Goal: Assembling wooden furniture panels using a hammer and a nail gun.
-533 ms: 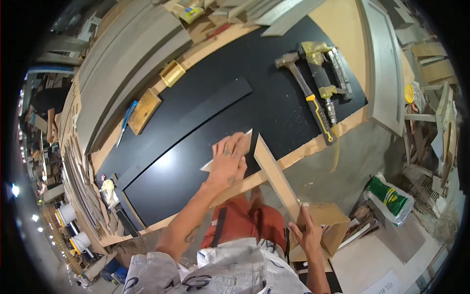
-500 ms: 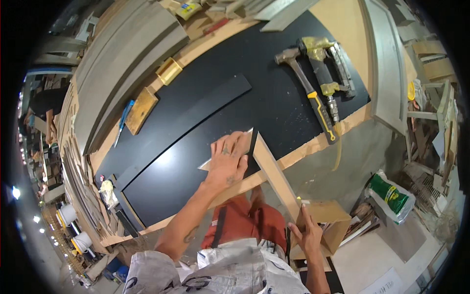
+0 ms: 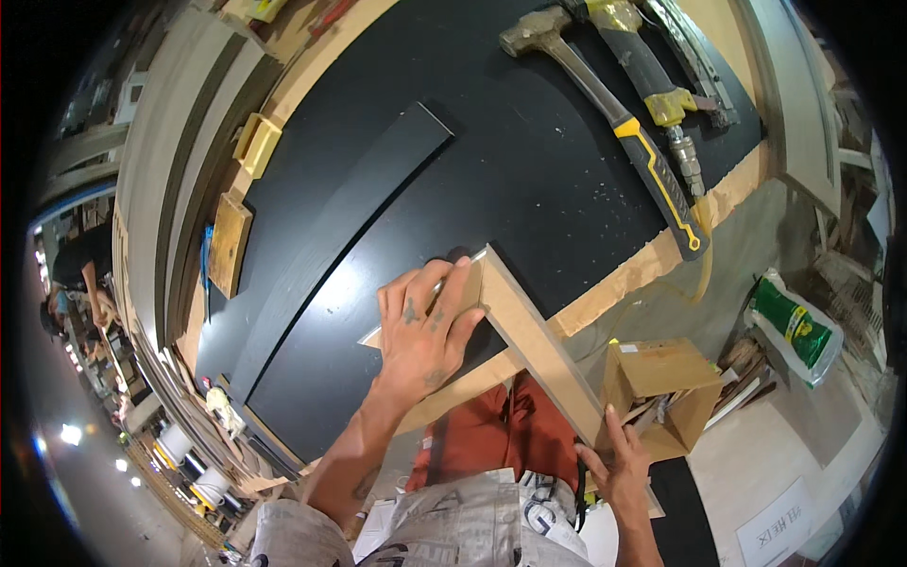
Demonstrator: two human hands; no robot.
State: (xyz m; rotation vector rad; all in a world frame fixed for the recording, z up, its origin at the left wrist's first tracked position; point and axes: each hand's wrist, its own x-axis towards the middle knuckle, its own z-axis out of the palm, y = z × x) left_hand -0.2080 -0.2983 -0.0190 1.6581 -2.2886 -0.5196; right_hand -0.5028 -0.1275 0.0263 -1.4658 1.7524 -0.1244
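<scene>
My left hand [image 3: 420, 317] is closed over a short wooden strip lying on the black panel [image 3: 529, 161]; mostly the strip's pointed pale end [image 3: 370, 337] shows beside the fingers. A longer light-brown wooden strip [image 3: 539, 331] runs from those fingertips toward my body, past the panel's near edge. The two strips meet at an angle by my left fingertips; whether they are fastened I cannot tell. At the longer strip's near end, my right hand [image 3: 619, 458] pinches it between thumb and fingers.
On the panel lie a long dark strip [image 3: 340, 227], a hammer [image 3: 614, 123] and a nail gun [image 3: 652, 76] with an air hose. Wood blocks [image 3: 230, 248] and grey boards [image 3: 179, 142] line the left. A cardboard box [image 3: 666, 378] stands right. Someone [image 3: 85, 269] works far left.
The view has shifted closer to the panel. The strips' far ends, apart by a dark gap before, now meet at the corner. Both hands keep their holds.
</scene>
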